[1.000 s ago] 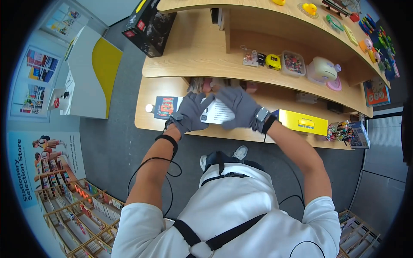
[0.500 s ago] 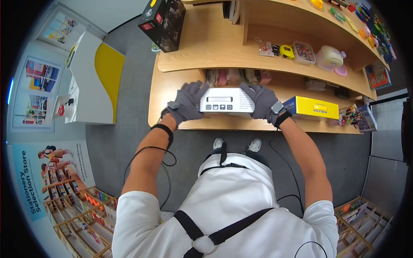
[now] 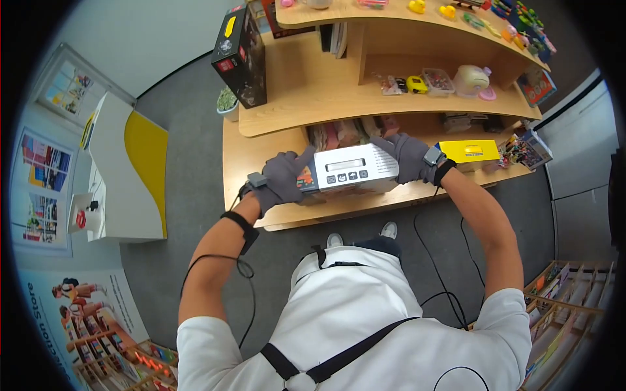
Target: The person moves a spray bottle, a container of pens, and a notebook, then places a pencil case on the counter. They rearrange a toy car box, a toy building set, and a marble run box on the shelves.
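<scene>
A white box (image 3: 375,162) with a carry-handle slot and small black icons on its upper face is between my two gloved hands, over the lower wooden shelf. Around its left end, beside a dark, colourful printed panel, my left hand (image 3: 282,180) is closed. My right hand (image 3: 409,158) grips the opposite end, fingers over the far edge. Just right of that hand a yellow box (image 3: 468,152) with its own handle sits on the same shelf.
A tall black box (image 3: 242,62) stands on the upper shelf (image 3: 293,98) at the left, near a potted plant (image 3: 227,102). Further right are a yellow tape measure (image 3: 415,85) and a clear tub (image 3: 437,81). Soft packaged goods (image 3: 345,132) lie under the upper shelf. A white-and-yellow counter (image 3: 124,176) is at left.
My view has turned and shifted. The white box now sits slightly tilted, its right end higher in view, and its printed left side shows more. Both hands keep their grip.
</scene>
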`<state>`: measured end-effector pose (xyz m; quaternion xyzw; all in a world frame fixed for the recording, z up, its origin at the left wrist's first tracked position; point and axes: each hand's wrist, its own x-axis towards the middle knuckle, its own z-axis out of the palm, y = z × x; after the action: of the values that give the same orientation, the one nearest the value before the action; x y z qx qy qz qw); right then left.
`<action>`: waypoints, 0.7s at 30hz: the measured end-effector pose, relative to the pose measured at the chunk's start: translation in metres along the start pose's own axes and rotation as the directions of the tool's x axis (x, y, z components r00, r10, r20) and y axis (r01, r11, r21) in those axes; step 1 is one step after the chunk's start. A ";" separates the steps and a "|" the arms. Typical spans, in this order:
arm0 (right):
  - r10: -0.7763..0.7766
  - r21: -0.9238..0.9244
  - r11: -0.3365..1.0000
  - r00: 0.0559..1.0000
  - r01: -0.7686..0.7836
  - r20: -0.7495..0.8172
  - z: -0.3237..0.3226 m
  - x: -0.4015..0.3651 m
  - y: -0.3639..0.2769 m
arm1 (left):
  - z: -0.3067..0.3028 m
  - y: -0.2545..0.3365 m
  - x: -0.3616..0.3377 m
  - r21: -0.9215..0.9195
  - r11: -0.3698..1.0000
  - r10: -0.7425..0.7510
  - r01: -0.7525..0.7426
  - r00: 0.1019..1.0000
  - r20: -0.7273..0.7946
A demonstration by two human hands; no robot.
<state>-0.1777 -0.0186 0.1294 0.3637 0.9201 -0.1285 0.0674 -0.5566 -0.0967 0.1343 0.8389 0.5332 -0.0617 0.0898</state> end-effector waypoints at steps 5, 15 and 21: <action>-0.043 -0.030 0.999 0.997 0.041 -0.062 -0.084 -0.019 -0.005 | -0.080 -0.004 -0.013 -0.075 0.995 0.065 -0.068 0.997 -0.043; -0.184 -0.190 0.973 0.931 0.128 -0.314 -0.267 0.060 0.025 | -0.265 -0.087 0.030 -0.003 0.978 0.193 -0.209 0.908 -0.372; -0.037 -0.176 0.984 0.946 -0.021 -0.322 -0.263 0.060 0.018 | -0.260 -0.083 0.043 -0.049 0.988 0.121 -0.148 0.928 -0.353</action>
<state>-0.2163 0.1083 0.3644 0.3686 0.9279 0.0148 -0.0533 -0.6120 0.0318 0.3723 0.8671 0.4838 0.1145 0.0293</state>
